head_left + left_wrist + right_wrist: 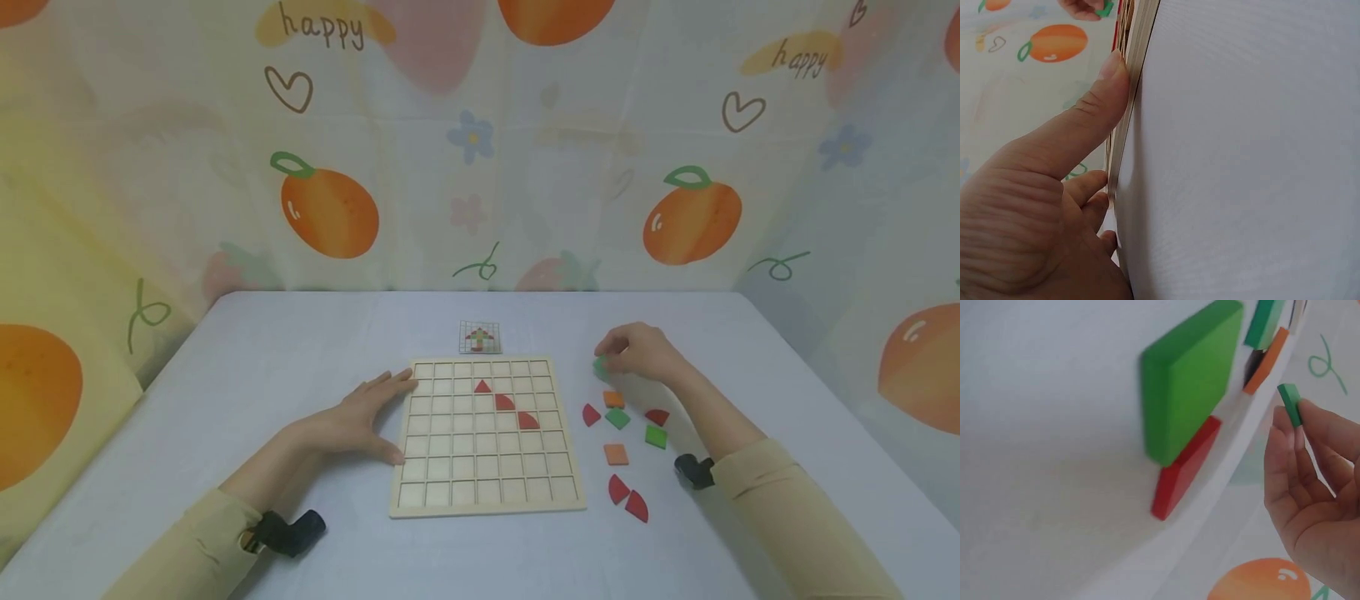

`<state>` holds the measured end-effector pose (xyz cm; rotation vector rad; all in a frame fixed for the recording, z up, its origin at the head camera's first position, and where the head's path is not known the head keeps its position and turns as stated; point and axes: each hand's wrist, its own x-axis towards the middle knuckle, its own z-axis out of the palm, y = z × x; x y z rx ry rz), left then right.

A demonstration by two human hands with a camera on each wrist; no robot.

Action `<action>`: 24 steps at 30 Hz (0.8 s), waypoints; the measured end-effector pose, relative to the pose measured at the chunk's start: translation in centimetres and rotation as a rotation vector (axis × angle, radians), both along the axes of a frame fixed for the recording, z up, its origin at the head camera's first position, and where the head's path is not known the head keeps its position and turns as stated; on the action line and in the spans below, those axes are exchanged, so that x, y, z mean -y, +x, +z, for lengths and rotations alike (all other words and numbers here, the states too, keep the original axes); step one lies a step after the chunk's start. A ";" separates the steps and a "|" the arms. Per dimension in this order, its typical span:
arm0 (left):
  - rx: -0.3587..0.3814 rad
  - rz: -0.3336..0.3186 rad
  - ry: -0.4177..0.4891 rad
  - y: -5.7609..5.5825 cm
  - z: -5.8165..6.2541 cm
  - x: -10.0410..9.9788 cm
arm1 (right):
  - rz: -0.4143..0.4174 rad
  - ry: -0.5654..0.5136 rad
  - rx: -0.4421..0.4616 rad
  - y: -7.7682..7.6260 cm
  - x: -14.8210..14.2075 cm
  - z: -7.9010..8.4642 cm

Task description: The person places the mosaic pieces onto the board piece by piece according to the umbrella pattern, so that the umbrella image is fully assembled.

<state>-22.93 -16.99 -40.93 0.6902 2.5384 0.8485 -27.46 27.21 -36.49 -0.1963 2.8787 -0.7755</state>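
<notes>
My right hand (640,350) pinches a small green tile (1290,405) between thumb and fingertips, over the table to the right of a wooden grid board (487,496). On the board's left edge rests my left hand (348,423), its thumb and fingers spread along the side. In the left wrist view the thumb (1094,103) presses against the board's rim. A red triangle (482,387) and two red quarter-circle pieces, one upper (505,402) and one lower (528,421), lie in grid squares, stepping down to the right.
Right of the board lie loose pieces: orange squares (616,454), green squares (656,437) and several red quarter-circles (637,506). Behind the board is a small card (480,337) with a coloured grid picture. A fruit-print curtain (510,183) hangs behind the white table (315,333).
</notes>
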 end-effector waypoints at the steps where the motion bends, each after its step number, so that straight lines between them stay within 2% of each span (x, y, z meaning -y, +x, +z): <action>1: -0.001 -0.001 0.002 0.0 0.0 0.0 | 0.003 -0.012 -0.002 -0.1 0.1 0.1; 8: 0.002 0.000 0.003 0.0 -0.1 0.2 | 0.000 -0.153 -0.007 0.2 1.7 1.1; 16: -0.002 0.000 0.005 -0.1 -0.1 0.1 | 0.043 -0.296 0.012 1.0 4.7 1.9; 24: 0.001 0.004 0.001 -0.1 -0.1 0.1 | 0.086 -0.341 0.022 1.7 7.6 2.1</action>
